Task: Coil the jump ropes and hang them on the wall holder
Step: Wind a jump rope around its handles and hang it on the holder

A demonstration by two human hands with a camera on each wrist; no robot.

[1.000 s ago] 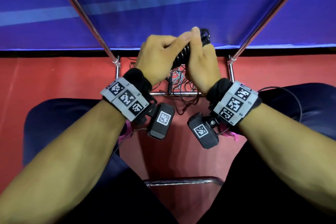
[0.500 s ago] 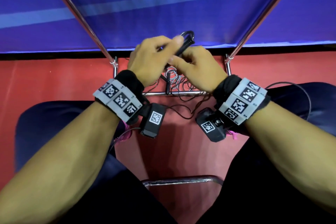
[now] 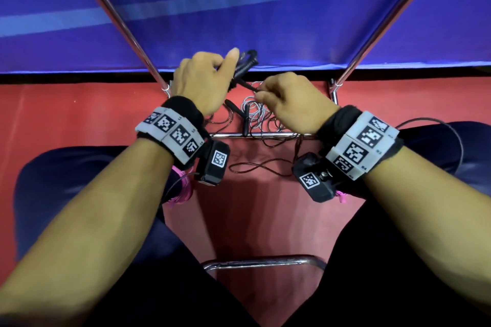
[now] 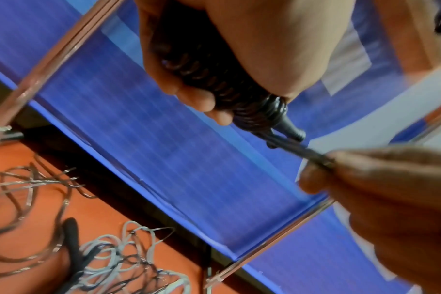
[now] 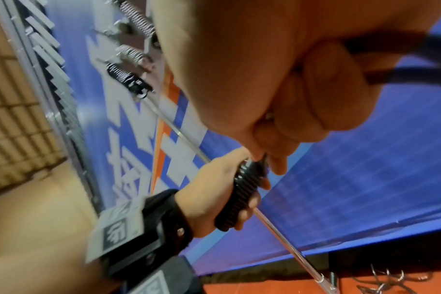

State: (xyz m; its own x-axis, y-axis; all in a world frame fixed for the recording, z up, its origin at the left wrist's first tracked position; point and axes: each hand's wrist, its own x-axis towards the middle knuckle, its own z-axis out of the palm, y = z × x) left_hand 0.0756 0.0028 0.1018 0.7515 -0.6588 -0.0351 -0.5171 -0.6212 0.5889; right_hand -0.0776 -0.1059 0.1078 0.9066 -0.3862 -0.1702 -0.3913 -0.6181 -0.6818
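One bundle [image 3: 245, 65] [image 4: 214, 79] of black rope, wound tight in ribbed turns, is held up in front of the blue banner [image 3: 265, 21], well above the floor [image 3: 79, 114]. The left hand [image 3: 202, 79] [image 5: 214, 189] is wrapped round it, fingers curled right about the coils. One short tail [image 3: 248, 85] [image 4: 297, 149] comes out of the bundle's lower end and runs straight to the right hand [image 3: 292, 103] [image 4: 390, 189]. That hand pinches the tail between thumb and fingertips, its other fingers folded in (whatever else that fist hides, I can't tell). The two hands are near each other but apart, joined only by the tail.

Below them loose ropes lie tangled on the red floor. I count one pale rope [image 3: 252, 111] [image 4: 118, 256], one thin dark rope [image 3: 255, 167] and two black handles [image 3: 245, 122]. They spill across a chrome rail [image 3: 265, 135].
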